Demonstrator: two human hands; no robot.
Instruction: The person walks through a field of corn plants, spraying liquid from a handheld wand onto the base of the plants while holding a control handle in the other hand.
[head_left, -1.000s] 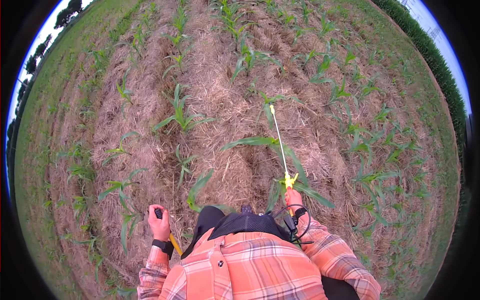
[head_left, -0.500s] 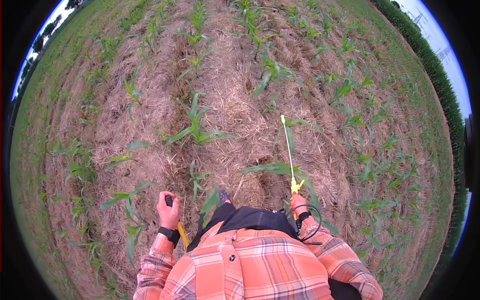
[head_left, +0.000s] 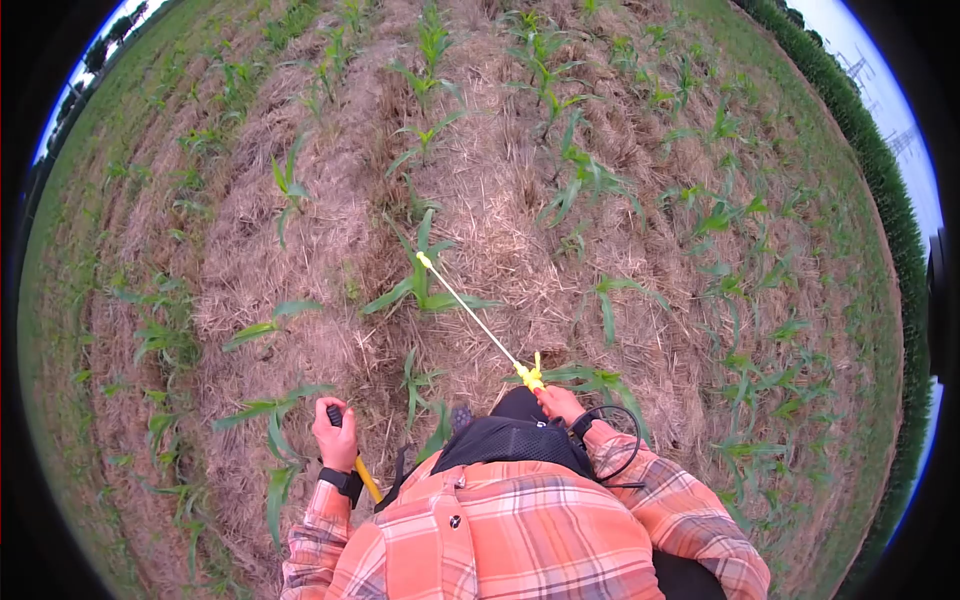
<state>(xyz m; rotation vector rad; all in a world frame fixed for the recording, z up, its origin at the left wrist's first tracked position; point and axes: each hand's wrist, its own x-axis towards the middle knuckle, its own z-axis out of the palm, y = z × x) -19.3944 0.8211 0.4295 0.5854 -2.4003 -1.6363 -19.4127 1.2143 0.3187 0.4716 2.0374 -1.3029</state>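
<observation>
My left hand (head_left: 334,436) is wrapped round the black grip of a yellow lever (head_left: 368,480) at the lower left. With my right hand (head_left: 560,402) I hold the handle of a yellow spray wand (head_left: 478,318), in front of my body. The wand slants up and to the left, and its yellow nozzle (head_left: 424,260) overlaps a young green plant (head_left: 420,290). A black hose (head_left: 638,440) loops beside my right wrist. Whether any liquid leaves the nozzle cannot be made out.
Rows of young plants (head_left: 585,178) grow from soil covered in dry straw (head_left: 490,220). A leafy plant (head_left: 268,410) stands just beyond my left hand. A tall green hedge-like strip (head_left: 840,100) borders the field at the right, with pylons behind it.
The wand has swung left, its nozzle moving from the right row to the central plant. My right hand has moved left with it. The plants ahead appear shifted slightly right in view.
</observation>
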